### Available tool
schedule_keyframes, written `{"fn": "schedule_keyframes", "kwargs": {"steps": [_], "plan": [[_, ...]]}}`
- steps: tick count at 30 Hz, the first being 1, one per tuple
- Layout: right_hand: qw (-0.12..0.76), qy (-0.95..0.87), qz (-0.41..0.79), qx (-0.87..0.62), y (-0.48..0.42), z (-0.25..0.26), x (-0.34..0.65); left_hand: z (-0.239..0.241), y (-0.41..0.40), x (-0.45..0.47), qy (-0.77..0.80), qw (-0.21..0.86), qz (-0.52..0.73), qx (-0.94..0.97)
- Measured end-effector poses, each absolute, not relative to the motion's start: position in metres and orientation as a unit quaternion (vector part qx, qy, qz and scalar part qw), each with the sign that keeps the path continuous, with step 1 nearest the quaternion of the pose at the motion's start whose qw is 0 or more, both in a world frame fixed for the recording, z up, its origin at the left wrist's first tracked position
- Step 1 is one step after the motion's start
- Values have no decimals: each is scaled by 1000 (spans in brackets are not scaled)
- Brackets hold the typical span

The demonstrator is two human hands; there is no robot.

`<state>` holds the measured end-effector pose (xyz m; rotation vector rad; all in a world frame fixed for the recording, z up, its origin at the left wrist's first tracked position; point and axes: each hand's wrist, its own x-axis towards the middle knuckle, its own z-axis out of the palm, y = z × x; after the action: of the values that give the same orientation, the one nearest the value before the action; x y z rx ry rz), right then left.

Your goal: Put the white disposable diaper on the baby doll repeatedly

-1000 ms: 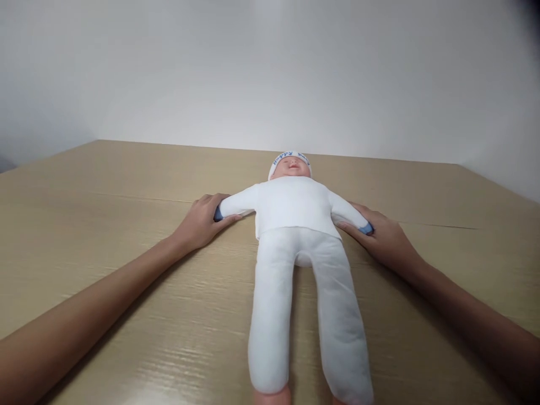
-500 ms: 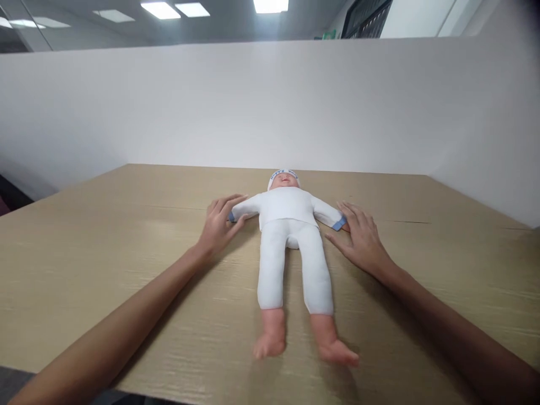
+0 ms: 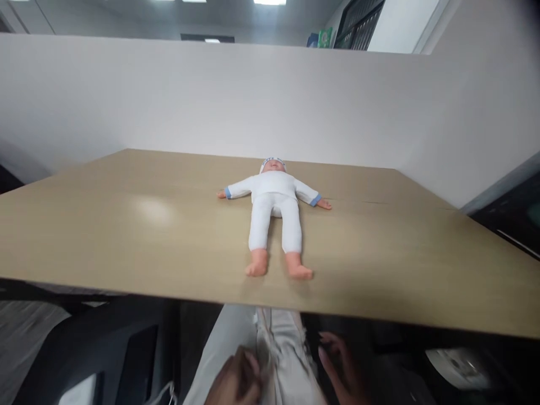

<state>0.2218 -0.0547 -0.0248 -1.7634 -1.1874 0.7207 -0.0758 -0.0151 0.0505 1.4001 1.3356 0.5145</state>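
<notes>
Backdrop: a plain white partition wall [image 3: 211, 95] stood behind.
Surface: a broad, pale wood-grain worktop [image 3: 105, 236] gave level support.
Centre: a white-clothed, blue-cuffed baby doll [image 3: 275, 184] lay face-up on it, limbs spread, presumably for stability.
Near-edge grips: below the edge, the bare left hand [image 3: 232, 379] looked curled but blurred, its hold impossible to tell; the bare right hand [image 3: 343, 374] had fingers apart, both clear of the doll.

Pale wood-grain table [image 3: 126, 242], far edge set along a plain white partition [image 3: 202, 95]; one bright reflection [image 3: 152, 208] noted on the surface, left of centre. Above the partition's top edge, a grey ceiling [image 3: 126, 19] with lit rectangular light panels [image 3: 270, 2]; a dark barred panel [image 3: 360, 25] stands at upper right. Grey flooring [image 3: 21, 332] shows at lower left, beside what appears, through blur, to be a black chair [image 3: 76, 329].
</notes>
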Motion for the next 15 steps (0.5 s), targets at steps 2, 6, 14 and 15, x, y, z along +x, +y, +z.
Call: {"fn": "schedule_keyframes", "kwargs": {"steps": [2, 6, 14, 15], "plan": [[395, -412, 411, -710, -45, -29, 210, 32, -15, -64, 595, 531, 153, 584], [373, -405, 539, -637, -30, -28, 195, 7, -1, -33, 568, 627, 162, 508], [373, -412, 588, -588, -81, 25, 205, 49, -44, -17, 483, 715, 225, 453], [365, -410, 582, -600, -100, 36, 207, 59, -60, -23, 479, 705, 243, 464]]}}
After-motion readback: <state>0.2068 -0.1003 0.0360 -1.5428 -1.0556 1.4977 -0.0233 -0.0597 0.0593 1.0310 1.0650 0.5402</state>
